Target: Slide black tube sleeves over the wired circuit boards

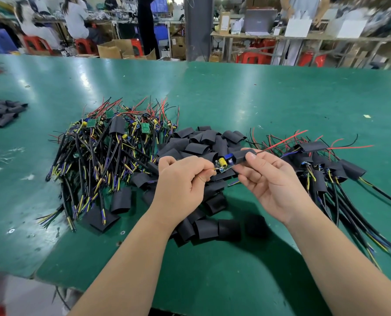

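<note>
Head view looks down on a green surface [235, 94], with both hands held just above it near the middle. The left hand [181, 179] has its fingers curled and pinches the wired end of 1 circuit board [222, 168] between thumb and forefinger. The right hand [269, 179] pinches a black tube sleeve [243, 156] between thumb and fingertips, its other fingers loosely bent. The sleeve covers the board's end at 3 o'clock. The end toward 9 o'clock, carrying a yellow capacitor [223, 162] and a blue part [229, 159], is bare. A red lead [283, 140] runs out of the sleeve's far mouth toward 2 o'clock.

Under and behind the hands, from 12 o'clock round to 6 o'clock, lies a heap of loose sleeves [199, 142], flattened and empty. At 9 o'clock of the hands sits a tangle of bare wired boards [94, 151], with green boards along its far edge and black cables pointing to 7 o'clock. 1 sleeved piece [116, 125] lies on top of the tangle. At 3 o'clock lies a pile of sleeved boards [315, 160], with cables fanning to 5 o'clock and red leads to 1 o'clock. A second heap of sleeves [1, 112] lies at the surface's 9 o'clock edge, well apart. Beyond the surface at 12 o'clock, blurred, people [76, 17] sit on red stools [85, 45] among cardboard boxes [115, 49].
</note>
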`<state>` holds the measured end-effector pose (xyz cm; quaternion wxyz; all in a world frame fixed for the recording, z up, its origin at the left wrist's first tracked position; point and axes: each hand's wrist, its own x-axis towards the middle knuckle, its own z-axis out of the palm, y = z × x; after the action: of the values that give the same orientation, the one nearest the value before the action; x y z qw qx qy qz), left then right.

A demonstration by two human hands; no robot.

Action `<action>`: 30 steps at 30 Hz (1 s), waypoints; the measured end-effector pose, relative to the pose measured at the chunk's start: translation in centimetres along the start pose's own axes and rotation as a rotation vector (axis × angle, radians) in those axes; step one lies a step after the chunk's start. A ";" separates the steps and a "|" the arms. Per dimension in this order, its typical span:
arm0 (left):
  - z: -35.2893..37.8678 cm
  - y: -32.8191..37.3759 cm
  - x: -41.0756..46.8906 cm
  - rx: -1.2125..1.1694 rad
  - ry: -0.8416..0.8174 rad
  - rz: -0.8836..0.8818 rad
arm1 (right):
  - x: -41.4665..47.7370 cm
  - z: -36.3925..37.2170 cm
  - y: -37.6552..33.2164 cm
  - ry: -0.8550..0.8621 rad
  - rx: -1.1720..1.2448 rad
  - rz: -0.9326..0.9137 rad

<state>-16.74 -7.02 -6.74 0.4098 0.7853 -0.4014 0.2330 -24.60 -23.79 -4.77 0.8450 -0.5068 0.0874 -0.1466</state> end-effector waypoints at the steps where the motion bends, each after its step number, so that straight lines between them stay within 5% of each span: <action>1: 0.0 0.0 0.0 0.009 0.000 0.003 | 0.0 0.0 0.1 0.006 -0.022 -0.011; 15: -0.2 0.2 0.0 0.103 0.003 0.009 | -0.1 0.0 0.8 -0.002 -0.222 -0.254; 30: -0.2 0.1 -0.1 0.066 0.025 -0.024 | -0.2 0.0 0.4 -0.018 -0.067 -0.107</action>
<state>-16.91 -6.83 -6.62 0.3914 0.8001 -0.3791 0.2509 -24.72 -23.58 -5.12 0.8193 -0.5399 0.0572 -0.1841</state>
